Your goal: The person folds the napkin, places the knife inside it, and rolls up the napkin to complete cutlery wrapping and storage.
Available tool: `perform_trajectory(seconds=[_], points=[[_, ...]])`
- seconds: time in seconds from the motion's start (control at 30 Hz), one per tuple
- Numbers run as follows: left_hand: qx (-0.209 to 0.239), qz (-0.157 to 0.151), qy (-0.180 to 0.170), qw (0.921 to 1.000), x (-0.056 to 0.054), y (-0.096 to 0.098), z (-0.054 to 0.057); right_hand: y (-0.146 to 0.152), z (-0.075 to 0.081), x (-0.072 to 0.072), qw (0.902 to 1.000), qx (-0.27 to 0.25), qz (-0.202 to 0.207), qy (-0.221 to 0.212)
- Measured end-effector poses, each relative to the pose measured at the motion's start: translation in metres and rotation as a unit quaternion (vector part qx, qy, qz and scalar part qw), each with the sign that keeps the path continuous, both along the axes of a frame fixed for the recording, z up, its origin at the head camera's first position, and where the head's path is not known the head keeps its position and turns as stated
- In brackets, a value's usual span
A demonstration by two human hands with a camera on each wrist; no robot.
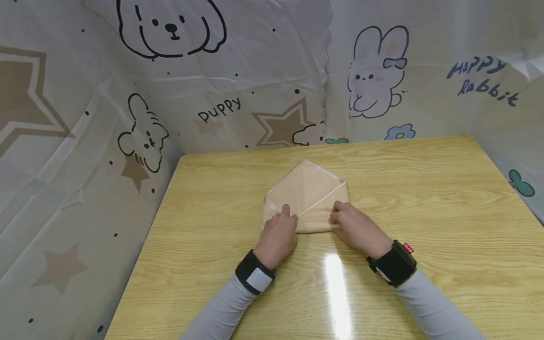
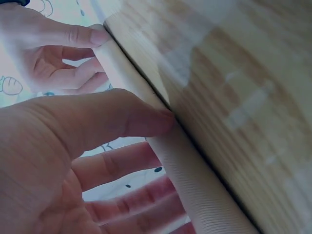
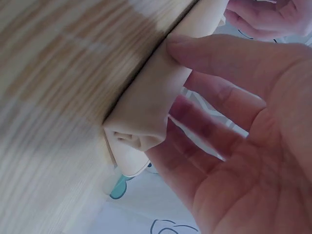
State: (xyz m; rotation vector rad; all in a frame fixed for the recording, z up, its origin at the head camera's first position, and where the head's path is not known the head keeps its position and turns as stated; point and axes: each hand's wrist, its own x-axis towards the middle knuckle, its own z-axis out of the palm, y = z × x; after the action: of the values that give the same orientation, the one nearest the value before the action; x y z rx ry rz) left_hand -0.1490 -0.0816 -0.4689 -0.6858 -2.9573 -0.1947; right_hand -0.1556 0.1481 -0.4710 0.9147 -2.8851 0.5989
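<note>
A peach-beige cloth (image 1: 305,184) with white edging lies folded on the table, its far side coming to a blunt point. Along the near side the cloth is rolled into a thick band, and the coiled end of the roll (image 3: 134,139) shows in the right wrist view. My left hand (image 1: 278,238) grips the left part of this band, thumb on the near face and fingers over the far side. Farther right, my right hand (image 1: 359,229) holds the band near its right end, thumb and fingers on opposite sides. The underside of the cloth is hidden.
The wooden table (image 1: 204,274) has a bright light reflection near its front middle. A printed curtain (image 1: 255,61) with cartoon animals and stars hangs behind and along both sides of the table. Black bands (image 1: 393,264) wrap both wrists over grey sleeves.
</note>
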Motion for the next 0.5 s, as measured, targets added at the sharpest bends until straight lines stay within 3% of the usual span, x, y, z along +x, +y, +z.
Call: perform_trajectory(seconds=[0.23, 0.5], points=[[-0.034, -0.029, 0.042, 0.9981, 0.0011, -0.0016, 0.0028, 0.0022, 0.0024, -0.0017, 0.9999, -0.002, 0.009, 0.013], [-0.050, -0.027, 0.045, 0.9973, 0.0014, -0.0016, 0.0006, 0.0023, 0.0009, -0.0025, 0.9998, 0.013, 0.015, 0.010]])
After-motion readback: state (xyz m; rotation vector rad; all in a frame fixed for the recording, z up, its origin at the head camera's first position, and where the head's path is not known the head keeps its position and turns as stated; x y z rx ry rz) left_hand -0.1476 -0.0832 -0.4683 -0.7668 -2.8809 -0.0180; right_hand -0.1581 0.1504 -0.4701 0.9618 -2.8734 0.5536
